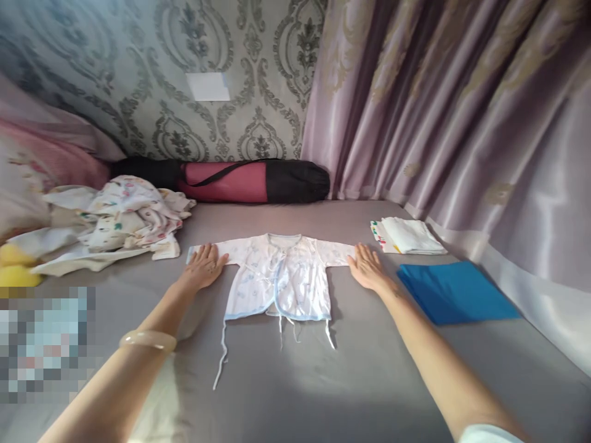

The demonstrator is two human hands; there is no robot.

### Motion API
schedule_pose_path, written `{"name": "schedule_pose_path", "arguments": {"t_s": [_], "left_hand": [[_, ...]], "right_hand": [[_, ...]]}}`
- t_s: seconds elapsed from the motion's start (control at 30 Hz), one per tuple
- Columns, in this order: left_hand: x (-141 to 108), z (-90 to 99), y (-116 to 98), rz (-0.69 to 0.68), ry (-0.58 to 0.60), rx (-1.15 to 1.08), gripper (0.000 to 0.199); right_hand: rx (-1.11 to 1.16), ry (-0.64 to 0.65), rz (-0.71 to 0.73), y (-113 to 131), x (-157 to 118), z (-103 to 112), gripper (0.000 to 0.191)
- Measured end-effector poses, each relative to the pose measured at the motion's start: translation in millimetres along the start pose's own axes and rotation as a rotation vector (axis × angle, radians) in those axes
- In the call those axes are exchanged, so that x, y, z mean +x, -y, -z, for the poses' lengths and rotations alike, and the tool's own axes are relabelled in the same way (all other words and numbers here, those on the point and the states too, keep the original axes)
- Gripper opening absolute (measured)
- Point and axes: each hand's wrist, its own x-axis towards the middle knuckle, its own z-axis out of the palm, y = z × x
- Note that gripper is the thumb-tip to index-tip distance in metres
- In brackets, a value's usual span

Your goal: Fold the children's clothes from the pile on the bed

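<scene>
A small white baby shirt (249, 283) with pale blue trim lies spread out on the grey sheet, sleeves stretched to both sides. Several thin ties hang from its lower hem onto the sheet. My left hand (205, 267) lies flat on the sleeve at the left, fingers stretched out, with the cuff showing just past it. Flat at the end of the other sleeve rests my right hand (367, 267), its fingers extended and covering the cuff. Neither hand grips the cloth. A pale bangle (148, 340) circles my left wrist.
Folded white cloths (413, 235) and a flat blue folded piece (457, 292) lie to the right. A heap of crumpled baby clothes (124, 215) is at the left, near something yellow (18, 274). Along the wall stretches a long red and black bag (231, 181); curtains (438, 111) hang at right.
</scene>
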Motion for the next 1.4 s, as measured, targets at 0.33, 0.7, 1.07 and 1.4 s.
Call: {"name": "schedule_pose_path", "arguments": {"t_s": [0.33,0.7,1.07,1.4], "left_hand": [[-9.8,12.3,22.8,0.064,0.001,-0.012,0.069],[-8.5,14.9,-71.9,-0.285,0.045,-0.056,0.07],[-113.9,10.3,-105.3,-0.731,0.054,-0.112,0.068],[-145.4,34.0,-100.9,-0.629,-0.135,-0.171,0.031]], "right_hand": [[-0.038,-0.031,-0.083,-11.0,6.2,-4.3,0.062],[0.147,0.102,0.246,91.7,11.6,15.7,0.066],[0.173,0.031,0.617,130.2,-81.9,15.1,0.063],[0.335,-0.111,0.672,157.0,-117.8,36.1,0.03]]}}
